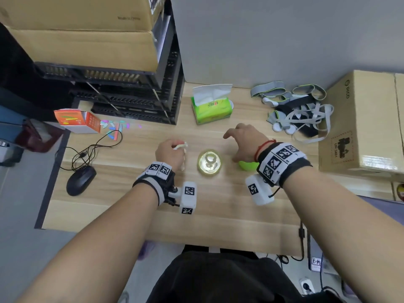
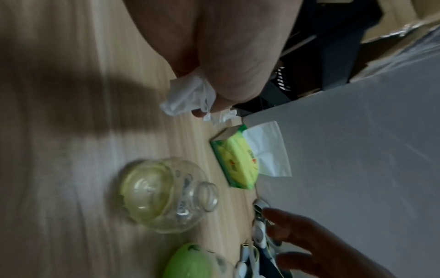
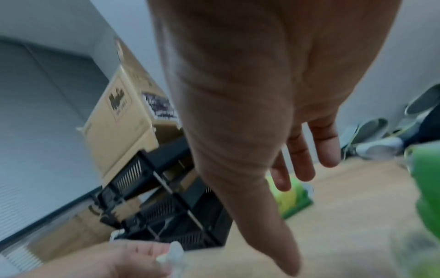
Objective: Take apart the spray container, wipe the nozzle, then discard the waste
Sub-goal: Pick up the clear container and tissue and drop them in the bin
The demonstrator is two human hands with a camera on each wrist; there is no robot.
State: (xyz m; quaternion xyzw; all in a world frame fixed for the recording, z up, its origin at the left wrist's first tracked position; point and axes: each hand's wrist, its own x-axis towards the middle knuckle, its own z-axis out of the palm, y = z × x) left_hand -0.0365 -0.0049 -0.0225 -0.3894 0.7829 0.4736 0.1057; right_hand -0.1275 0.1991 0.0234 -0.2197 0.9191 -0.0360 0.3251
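A clear yellowish bottle (image 1: 209, 164), a lime-green spray head (image 1: 248, 165), white tissue (image 1: 180, 146), a pale wood-grain table (image 1: 218, 215).

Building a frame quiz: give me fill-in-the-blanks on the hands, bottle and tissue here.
1. The left hand grips a crumpled white ____.
2. The clear bottle stands upright on the table with its neck ____, no sprayer on it.
3. The right hand holds ____, its fingers spread.
4. The tissue pack is coloured ____.

Missing words: tissue; open; nothing; green
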